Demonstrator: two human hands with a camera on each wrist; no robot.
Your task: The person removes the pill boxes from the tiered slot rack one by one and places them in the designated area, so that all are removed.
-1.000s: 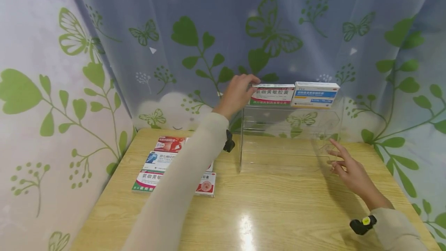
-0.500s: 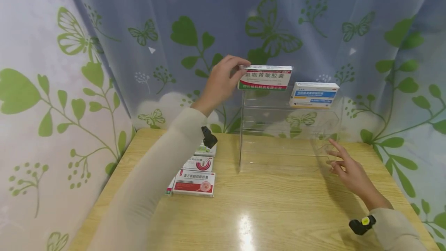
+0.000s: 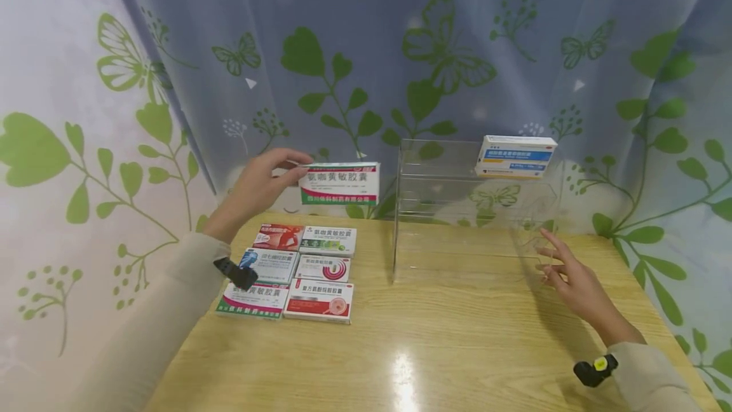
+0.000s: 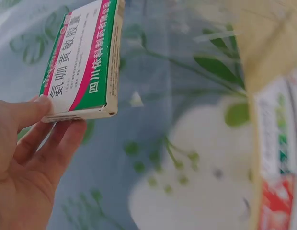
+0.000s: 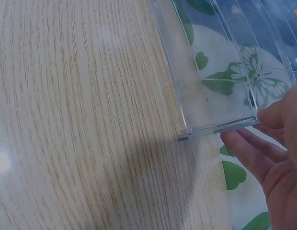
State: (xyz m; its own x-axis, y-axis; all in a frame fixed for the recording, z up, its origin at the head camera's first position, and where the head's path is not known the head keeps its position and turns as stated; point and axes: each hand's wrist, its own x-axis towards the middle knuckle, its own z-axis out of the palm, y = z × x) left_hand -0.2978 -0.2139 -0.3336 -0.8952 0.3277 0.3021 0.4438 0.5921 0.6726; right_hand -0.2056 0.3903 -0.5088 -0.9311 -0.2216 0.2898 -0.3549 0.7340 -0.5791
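Note:
My left hand (image 3: 260, 189) pinches a white, green and magenta medicine box (image 3: 341, 184) by its left end. In the left wrist view the thumb lies on the printed face of the medicine box (image 4: 81, 57), fingers behind it. It hangs in the air left of a clear acrylic display rack (image 3: 457, 256). A blue and white medicine box (image 3: 517, 157) leans on the rack's top tier at the right. My right hand (image 3: 577, 281) pinches the rack's right side panel, and the right wrist view has thumb and fingers on either side of that panel's edge (image 5: 234, 125).
Several medicine boxes lie in two columns on the wooden table (image 3: 412, 348) at the left, among them a red one (image 3: 278, 237) and a red and white one (image 3: 318, 301). A patterned curtain (image 3: 354, 37) hangs behind the rack.
The left hand has lifted the green and magenta medicine box off the rack's top tier and carried it left and down. The right hand stays at the rack's side.

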